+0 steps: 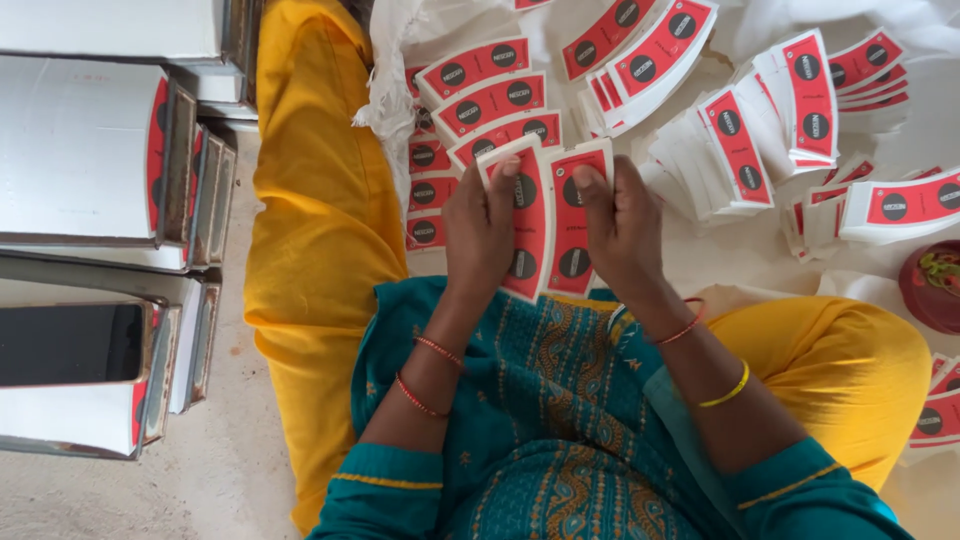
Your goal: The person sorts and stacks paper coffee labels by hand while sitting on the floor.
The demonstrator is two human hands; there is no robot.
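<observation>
From the head view I look straight down at my lap. My left hand (482, 225) sits just left of the frame's centre, fingers curled shut around the left red curved card (527, 225), thumb lying across its upper edge. My right hand (622, 228) is right beside it, just right of centre, closed on the right red curved card (572, 225), thumb pressed near the top. The two cards touch along their inner edges and stand nearly upright in the picture, white borders uppermost, black round marks showing on the red.

Just above and left of my left hand, a fanned row of the same cards (487, 100) lies on the white cloth (395, 60). At the top centre another stack of cards (650, 55) leans diagonally. In the upper right, several bundled piles (790, 110) lie spread over the cloth, one more pile (905, 205) at the right edge. Below that, at the right edge, is a dark red round container (935, 290), partly cut off.

Along the left side of the frame stand tall packed blocks of flat white sheets (80, 150), well apart from my hands. My yellow trouser leg (320, 230) runs between them and the cards; my teal embroidered tunic (560, 420) fills the bottom centre.
</observation>
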